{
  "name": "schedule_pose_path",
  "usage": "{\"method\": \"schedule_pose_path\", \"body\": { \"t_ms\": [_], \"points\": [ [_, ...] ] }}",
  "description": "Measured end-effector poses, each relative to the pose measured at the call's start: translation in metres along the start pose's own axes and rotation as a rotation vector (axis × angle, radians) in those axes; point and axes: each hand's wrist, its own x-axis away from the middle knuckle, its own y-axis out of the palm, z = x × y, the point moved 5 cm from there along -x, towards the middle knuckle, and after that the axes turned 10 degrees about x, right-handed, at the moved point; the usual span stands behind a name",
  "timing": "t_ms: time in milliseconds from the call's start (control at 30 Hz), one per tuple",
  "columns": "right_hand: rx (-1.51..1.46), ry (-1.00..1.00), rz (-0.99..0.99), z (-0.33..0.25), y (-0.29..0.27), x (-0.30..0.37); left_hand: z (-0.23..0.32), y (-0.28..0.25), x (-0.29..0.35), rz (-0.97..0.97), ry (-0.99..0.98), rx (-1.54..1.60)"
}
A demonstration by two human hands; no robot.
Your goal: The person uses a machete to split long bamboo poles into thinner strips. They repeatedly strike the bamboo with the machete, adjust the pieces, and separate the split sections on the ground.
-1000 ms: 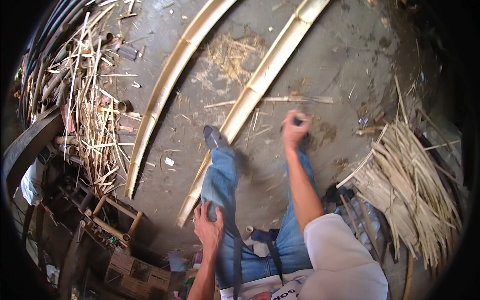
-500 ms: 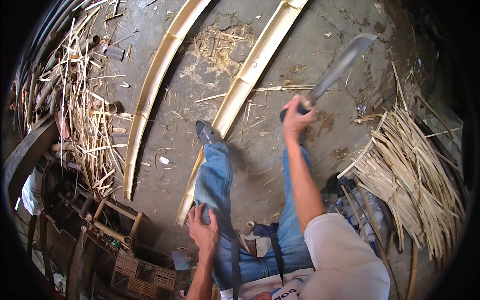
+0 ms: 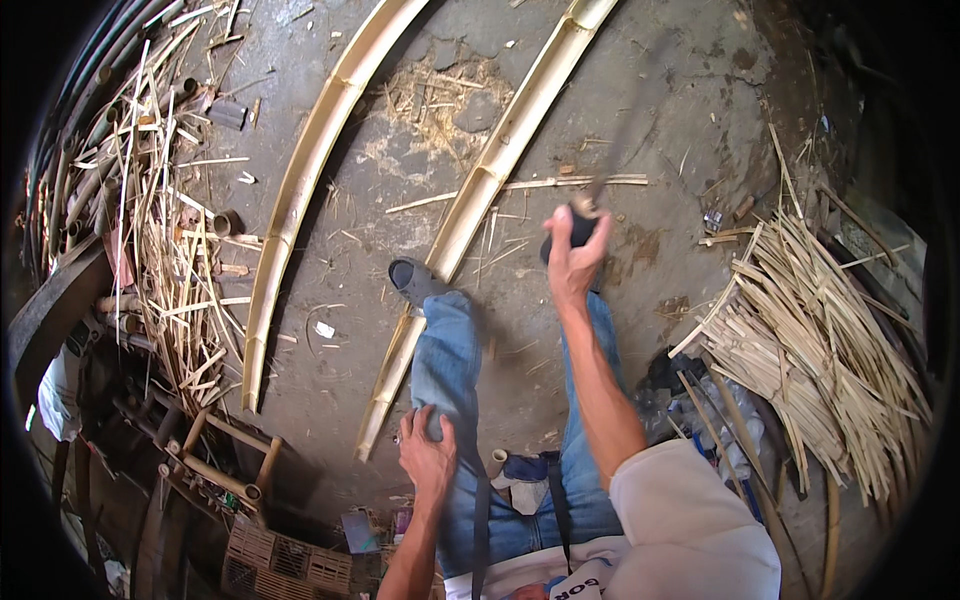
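A machete [image 3: 617, 150] with a dark handle is gripped in my right hand [image 3: 572, 262], which is closed above the floor in front of my right leg. Its blade points up and away, smeared by motion. My left hand [image 3: 428, 452] rests on my left thigh near the knee, fingers apart and holding nothing. Under my left foot, in a grey sandal [image 3: 415, 280], runs a long split bamboo half [image 3: 523, 120], its pale hollow side up. To its left lies another split bamboo half [image 3: 313, 160], also hollow side up.
Thin bamboo strips [image 3: 815, 350] lie heaped at the right. Scraps and sticks [image 3: 185, 300] are piled along the left, above a small bamboo frame [image 3: 225, 465] and a slatted bamboo crate [image 3: 285, 560]. A thin strip [image 3: 575, 182] crosses the concrete floor, near scattered shavings [image 3: 440, 85].
My right hand has drawn slightly nearer and to the left, and the machete's blade has swung more upright and blurred. My left hand, still on my leg, appears slightly farther right.
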Motion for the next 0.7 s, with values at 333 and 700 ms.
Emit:
{"method": "schedule_pose_path", "body": {
  "t_ms": [333,700],
  "points": [
    [0.009,0.818,-0.431,0.147,0.133,0.138,-0.015,0.008,0.003,-0.020,-0.018,0.006],
    [-0.258,0.142,0.300,0.012,0.086,0.066,-0.024,0.006,0.005,-0.015,-0.024,0.060]
  ]
}}
